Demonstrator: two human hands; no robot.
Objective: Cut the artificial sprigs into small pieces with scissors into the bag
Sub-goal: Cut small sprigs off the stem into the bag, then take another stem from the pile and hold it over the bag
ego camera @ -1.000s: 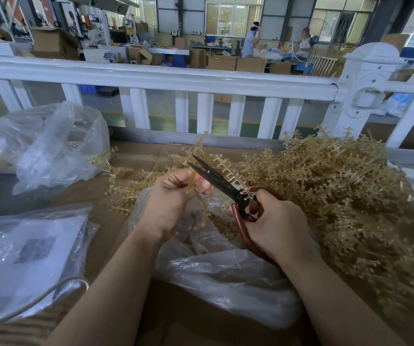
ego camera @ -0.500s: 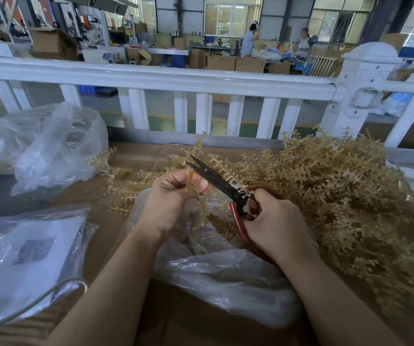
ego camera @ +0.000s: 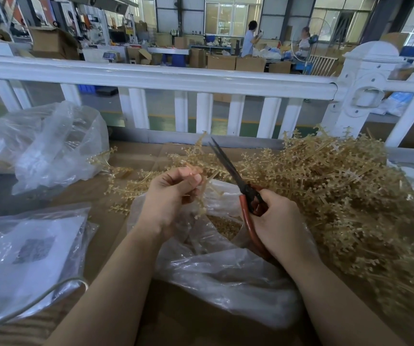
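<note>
My left hand [ego camera: 169,196] pinches a thin tan artificial sprig [ego camera: 202,198] that hangs down over the mouth of a clear plastic bag [ego camera: 226,275]. Cut tan pieces [ego camera: 224,224] lie inside the bag. My right hand [ego camera: 279,222] grips red-handled scissors [ego camera: 247,193]; their dark blades are nearly closed, point up and away, and stand to the right of the sprig, apart from it. A big heap of tan sprigs [ego camera: 345,193] covers the table to the right.
Another clear bag [ego camera: 51,148] holding sprigs sits at the left. A flat bag with a printed sheet [ego camera: 26,253] lies at the near left, crossed by a grey cable [ego camera: 38,298]. A white railing [ego camera: 166,78] runs behind the cardboard-covered table [ego camera: 136,156]. Two people work far behind.
The scissors have swung up and to the right, away from the sprig in my left hand; before, the blades lay at my left fingers. My left hand stays over the bag.
</note>
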